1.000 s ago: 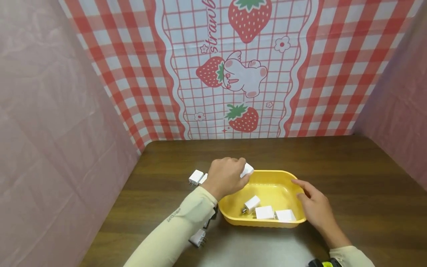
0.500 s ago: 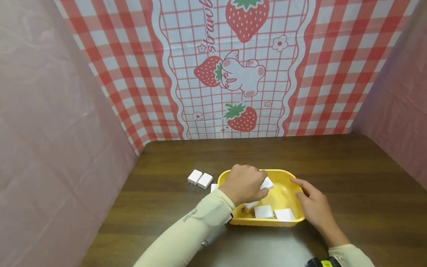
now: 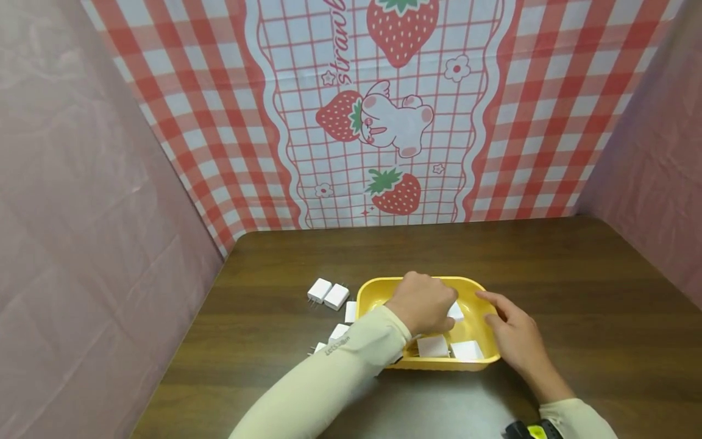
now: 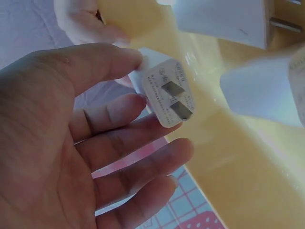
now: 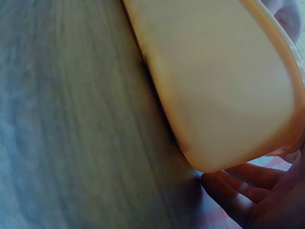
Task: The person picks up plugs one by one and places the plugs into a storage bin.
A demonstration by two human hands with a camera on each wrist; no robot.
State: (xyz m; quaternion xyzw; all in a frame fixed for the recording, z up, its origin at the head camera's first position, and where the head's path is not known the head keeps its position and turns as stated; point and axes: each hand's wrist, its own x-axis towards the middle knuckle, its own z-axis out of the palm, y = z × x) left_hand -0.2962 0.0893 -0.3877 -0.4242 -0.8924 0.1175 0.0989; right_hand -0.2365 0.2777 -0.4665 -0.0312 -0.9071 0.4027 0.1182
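Note:
In the head view my left hand (image 3: 422,302) is over the yellow plastic tray (image 3: 373,292). It pinches a white charger plug (image 4: 164,98) between thumb and fingers; the left wrist view shows two flat metal prongs on its printed face. Beneath, inside the tray, lie a white charger plug (image 3: 433,346) and another charger plug (image 3: 467,351) along the near wall; a further one is mostly hidden by my left hand. My right hand (image 3: 518,338) holds the tray's right end, thumb over the rim and fingers against the outer wall (image 5: 228,95).
Left of the tray, several white charger plugs lie on the brown wooden table (image 3: 263,317), among them a pair (image 3: 319,291) at the back and one (image 3: 351,311) close to the tray. A red checked strawberry cloth (image 3: 395,122) hangs behind, with pink cloth at both sides.
My left hand has moved right and down into the tray with the charger plug, uncovering more plugs on the table. My right hand has stayed at the tray's right end.

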